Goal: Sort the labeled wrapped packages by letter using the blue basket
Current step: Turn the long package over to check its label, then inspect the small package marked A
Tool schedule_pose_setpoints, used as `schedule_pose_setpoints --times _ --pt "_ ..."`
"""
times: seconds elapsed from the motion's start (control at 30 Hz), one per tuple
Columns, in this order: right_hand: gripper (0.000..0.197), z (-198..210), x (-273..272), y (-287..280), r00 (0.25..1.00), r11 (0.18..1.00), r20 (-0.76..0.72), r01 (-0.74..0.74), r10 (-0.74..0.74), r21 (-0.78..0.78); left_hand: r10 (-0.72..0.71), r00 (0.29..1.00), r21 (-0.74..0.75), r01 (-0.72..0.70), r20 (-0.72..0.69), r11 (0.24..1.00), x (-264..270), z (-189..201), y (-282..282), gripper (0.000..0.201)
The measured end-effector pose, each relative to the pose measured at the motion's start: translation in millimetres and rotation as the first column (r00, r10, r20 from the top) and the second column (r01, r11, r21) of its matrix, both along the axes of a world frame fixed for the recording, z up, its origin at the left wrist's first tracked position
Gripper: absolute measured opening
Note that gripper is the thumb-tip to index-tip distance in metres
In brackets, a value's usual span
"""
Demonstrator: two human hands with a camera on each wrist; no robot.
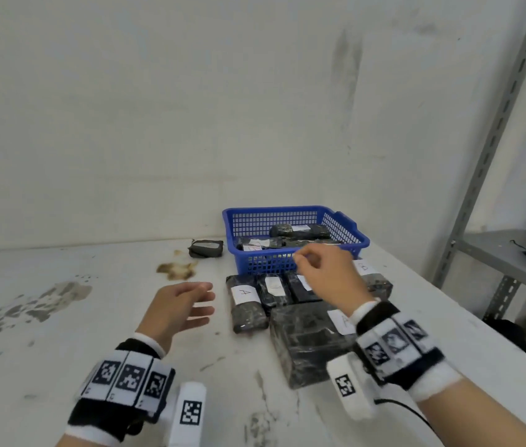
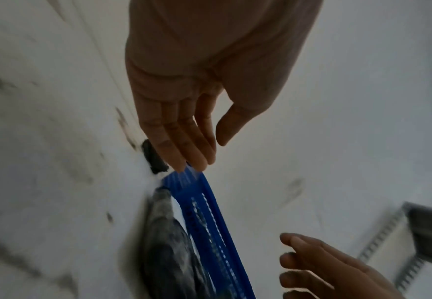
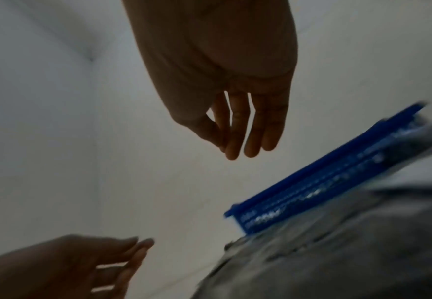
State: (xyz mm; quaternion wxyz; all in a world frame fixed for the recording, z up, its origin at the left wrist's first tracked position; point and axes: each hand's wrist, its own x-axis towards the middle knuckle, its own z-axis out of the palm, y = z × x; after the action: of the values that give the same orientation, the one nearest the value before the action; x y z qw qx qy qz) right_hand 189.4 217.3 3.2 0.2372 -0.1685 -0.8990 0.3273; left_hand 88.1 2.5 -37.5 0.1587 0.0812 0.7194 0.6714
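I am hovering both empty, relaxed hands, left hand (image 1: 174, 306) and right hand (image 1: 326, 272), near the blue basket (image 1: 290, 217).

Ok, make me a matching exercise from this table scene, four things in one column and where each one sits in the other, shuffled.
Things:
1. blue basket
2. lone dark package
3. package labelled A
4. left hand

Places:
a. left of the basket, by the wall
b. front of the basket, leftmost in the row
c. back of the table, holding packages
d. open over bare table, holding nothing

Pairs: 1-c, 2-a, 3-b, 4-d
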Motion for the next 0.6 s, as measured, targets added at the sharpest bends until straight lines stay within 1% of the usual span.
schedule_pose_setpoints --times 0.07,0.13,0.23,0.33,0.4,0.43,0.5,0.6 --pt "0.019 -4.8 -36.7 -25.2 0.993 0.995 0.053 -0.104 0.104 -0.012 0.057 0.997 0.042 -0.06 0.059 0.997 -20.0 -4.9 -13.5 0.018" --pt "0.023 -5.7 -75.3 -49.3 0.978 0.983 0.101 -0.177 0.181 -0.055 0.101 0.99 0.055 -0.107 0.1 0.993 -38.7 -10.3 -25.1 0.019" --pt "0.027 -5.3 -132.5 -78.2 0.951 0.966 0.198 -0.211 0.238 -0.146 0.157 0.975 0.057 -0.167 0.157 0.984 -65.3 -17.4 -38.5 0.02" --pt "0.027 -9.2 -185.2 -93.2 0.914 0.974 0.342 -0.184 0.218 -0.13 0.197 0.959 0.04 -0.209 0.203 0.977 -90.2 -23.6 -47.4 0.02" --pt "0.021 -15.9 -214.6 -94.4 0.898 0.983 0.399 -0.167 0.184 -0.076 0.218 0.951 0.024 -0.229 0.221 0.973 -104.9 -28.2 -50.6 0.021" --pt "0.021 -20.3 -227.0 -93.5 0.891 0.987 0.427 -0.153 0.158 -0.046 0.225 0.947 0.019 -0.235 0.228 0.972 -111.6 -30.6 -51.4 0.022" --pt "0.034 -32.9 -249.8 -88.6 0.878 0.994 0.468 -0.111 0.099 -0.002 0.233 0.942 0.009 -0.242 0.242 0.97 -123.5 -34.9 -52.4 0.023" --pt "0.054 -52.1 -278.9 -83.1 0.877 0.996 0.479 -0.07 0.037 0.051 0.246 0.934 -0.011 -0.252 0.258 0.968 -137.6 -39.8 -54.4 0.02"
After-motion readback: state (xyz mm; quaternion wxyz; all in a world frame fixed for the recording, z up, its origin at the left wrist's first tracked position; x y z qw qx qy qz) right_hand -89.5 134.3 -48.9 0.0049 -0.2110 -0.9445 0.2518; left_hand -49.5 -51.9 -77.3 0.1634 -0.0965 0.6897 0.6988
